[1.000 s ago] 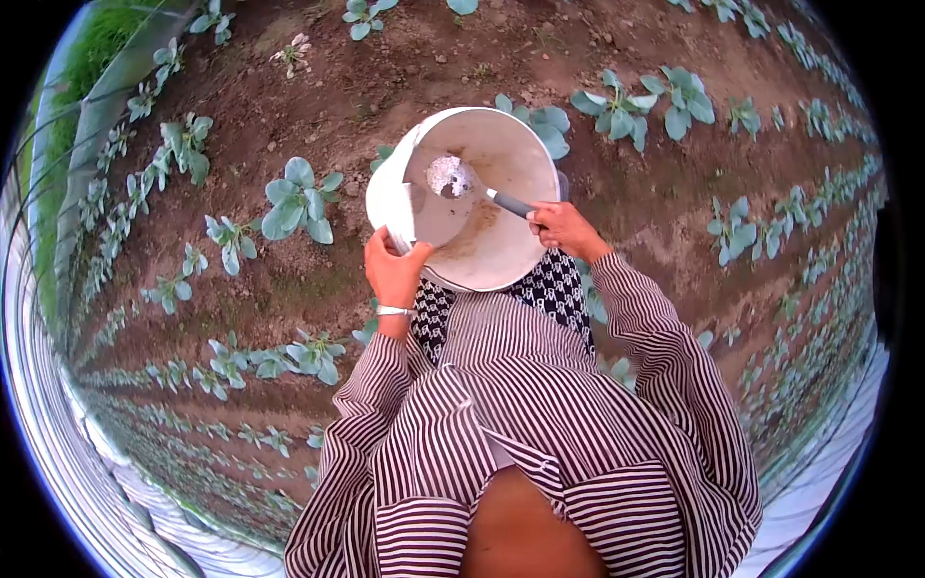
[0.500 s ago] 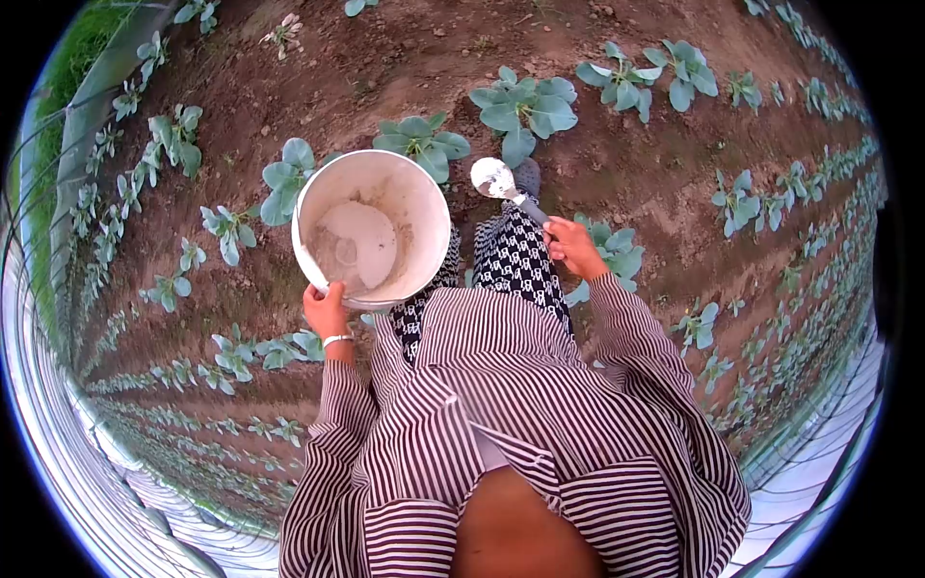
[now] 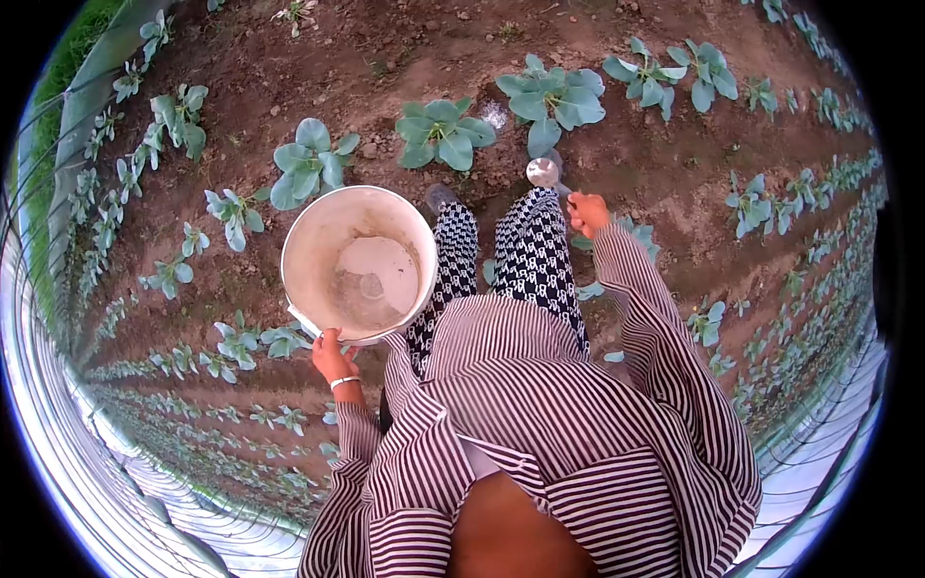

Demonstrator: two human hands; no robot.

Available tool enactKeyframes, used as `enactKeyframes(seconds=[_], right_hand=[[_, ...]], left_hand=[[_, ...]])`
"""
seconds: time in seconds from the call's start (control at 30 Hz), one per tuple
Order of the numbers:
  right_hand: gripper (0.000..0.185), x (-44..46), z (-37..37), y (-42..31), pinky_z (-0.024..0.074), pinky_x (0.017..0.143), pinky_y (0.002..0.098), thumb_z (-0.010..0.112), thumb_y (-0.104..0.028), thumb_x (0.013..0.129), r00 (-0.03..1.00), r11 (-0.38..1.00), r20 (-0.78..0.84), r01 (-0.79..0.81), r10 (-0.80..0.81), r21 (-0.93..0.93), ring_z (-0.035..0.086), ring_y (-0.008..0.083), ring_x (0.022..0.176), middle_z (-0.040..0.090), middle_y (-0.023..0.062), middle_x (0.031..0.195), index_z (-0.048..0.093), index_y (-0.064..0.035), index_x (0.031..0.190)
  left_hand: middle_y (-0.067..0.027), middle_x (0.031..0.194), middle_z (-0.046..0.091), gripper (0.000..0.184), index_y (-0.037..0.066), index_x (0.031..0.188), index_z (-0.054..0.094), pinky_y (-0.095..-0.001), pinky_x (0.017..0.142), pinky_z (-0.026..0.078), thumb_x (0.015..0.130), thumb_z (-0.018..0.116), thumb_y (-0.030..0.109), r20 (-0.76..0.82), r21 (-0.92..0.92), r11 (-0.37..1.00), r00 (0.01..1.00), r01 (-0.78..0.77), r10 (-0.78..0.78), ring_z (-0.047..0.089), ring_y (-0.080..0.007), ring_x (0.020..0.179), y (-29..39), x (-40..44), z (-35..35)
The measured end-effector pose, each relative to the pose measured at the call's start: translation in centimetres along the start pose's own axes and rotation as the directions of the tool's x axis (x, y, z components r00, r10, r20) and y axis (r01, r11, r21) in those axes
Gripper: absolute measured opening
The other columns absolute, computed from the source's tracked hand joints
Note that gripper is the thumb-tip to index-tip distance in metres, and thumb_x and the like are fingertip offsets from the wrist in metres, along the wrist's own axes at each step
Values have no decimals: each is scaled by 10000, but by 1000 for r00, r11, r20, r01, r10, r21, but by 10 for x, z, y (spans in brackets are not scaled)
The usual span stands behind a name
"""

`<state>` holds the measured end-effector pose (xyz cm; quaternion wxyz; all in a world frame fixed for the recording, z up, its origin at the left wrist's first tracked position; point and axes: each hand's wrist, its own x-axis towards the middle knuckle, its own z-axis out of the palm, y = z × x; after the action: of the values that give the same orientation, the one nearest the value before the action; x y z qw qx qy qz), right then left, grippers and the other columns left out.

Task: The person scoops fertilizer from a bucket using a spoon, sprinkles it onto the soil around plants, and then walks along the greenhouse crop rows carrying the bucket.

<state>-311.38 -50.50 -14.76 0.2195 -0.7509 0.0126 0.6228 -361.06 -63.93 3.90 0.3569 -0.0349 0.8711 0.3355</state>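
My left hand (image 3: 335, 358) grips the near rim of a white bucket (image 3: 306, 281), which is tilted so its inside shows, with pale material on the bottom. Out to the right, my right hand (image 3: 587, 214) is closed on the dark handle of a spoon (image 3: 543, 172), whose rounded head points left above my shoe. A patch of white granules (image 3: 494, 116) lies on the soil between two leafy plants, one (image 3: 445, 133) to its left and another (image 3: 552, 99) to its right.
Rows of green plants (image 3: 310, 162) run across brown soil (image 3: 385, 39). More plants (image 3: 750, 206) stand at the right. Curved sheeting and netting line the outer edges, with grass (image 3: 82, 53) at the upper left. My patterned trouser legs (image 3: 533, 246) stand between bucket and spoon.
The spoon has left the bucket and moved right. The bucket has moved left and towards me. White granules now show on the soil between the plants, and the spoon's head no longer looks heaped.
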Motion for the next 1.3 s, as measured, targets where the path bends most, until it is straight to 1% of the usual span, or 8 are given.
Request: enactKeyframes(seconds=[0.3,0.47,0.53,0.57,0.7,0.8,1.07,1.3], right_hand=[[145,-88,-19,-55,271,369,208,574,-145,845,989,979,15,140,-144,146,343,53,449,494,42,670,523,-10,834],[131,-105,-15,-57,255,380,204,553,-138,862,952,939,125,242,-278,242,325,43,452,497,34,692,518,-12,875],[137,-105,-17,-47,253,381,203,552,-141,864,964,944,114,205,-241,259,325,42,454,495,32,690,520,-8,878],[140,-101,-19,-47,252,381,203,551,-142,865,966,945,114,196,-232,262,324,42,456,494,31,689,521,-7,880],[158,-88,-23,-38,254,379,205,564,-145,857,977,940,138,109,-161,324,332,38,466,489,32,688,526,5,890],[169,-96,-24,-39,259,379,195,550,-151,881,986,956,81,122,-149,265,329,30,473,495,11,691,526,5,943],[184,-166,7,-73,242,370,178,550,-161,883,871,927,341,276,-353,254,308,15,447,479,15,700,516,2,962],[181,-166,106,-56,282,350,201,552,-159,862,782,955,608,266,-136,-129,366,43,420,507,2,634,570,21,871]], left_hand=[[-54,814,511,278,39,881,546,-386,568,434,674,641,198,78,-200,977,995,71,-57,508,-187,735,29,25,20],[-87,833,569,308,42,933,572,-366,501,436,684,634,212,98,-125,991,993,-54,66,568,-215,692,36,49,32],[-72,802,559,297,44,923,574,-358,493,436,683,637,209,144,-60,993,983,-105,113,558,-195,670,59,49,45],[-23,697,531,249,7,842,553,-252,394,380,667,663,146,131,-155,979,980,-131,152,459,-121,491,68,45,57],[-27,746,557,342,-20,945,565,-263,414,412,665,681,139,140,-29,972,962,-232,233,501,-125,543,93,40,87],[-27,794,568,376,-26,977,561,-254,434,423,662,690,135,151,-77,953,941,-294,302,515,-121,584,102,39,99],[0,771,539,363,-3,996,580,-226,481,397,685,689,147,283,-129,901,856,-414,433,490,-87,605,126,11,99],[-5,808,556,487,-45,1101,563,-219,498,410,663,704,115,319,125,789,777,-602,542,513,-80,643,134,-8,113]])
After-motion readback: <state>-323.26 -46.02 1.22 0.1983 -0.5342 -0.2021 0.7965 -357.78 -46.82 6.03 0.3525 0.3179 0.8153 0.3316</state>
